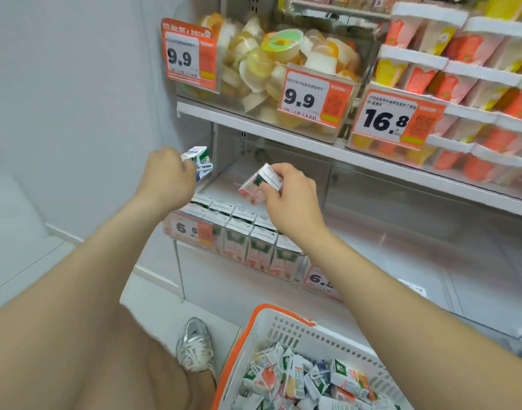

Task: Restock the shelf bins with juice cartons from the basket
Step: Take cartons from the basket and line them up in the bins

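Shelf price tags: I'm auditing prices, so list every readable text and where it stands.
"9.9": left tag, jelly cup bin.
"9.9": second tag, same bin.
"16.8": third tag, upper shelf.
"6 5": fourth tag, before shelved cartons.
"6.": fifth tag, rest hidden.
Small print, carton printing: blurred.

A plain pale wall (76,99) fills the left side and meets a pale floor (26,270) along a white skirting (61,232). The light is even and soft. To the right stands a white metal shelf (253,122) with a slotted upright (243,140) at its back. Its upper level carries a clear tub of what look like jelly cups (268,63), rows of stacked orange and yellow pots (460,54), and orange price tags (307,97) hung along the front.
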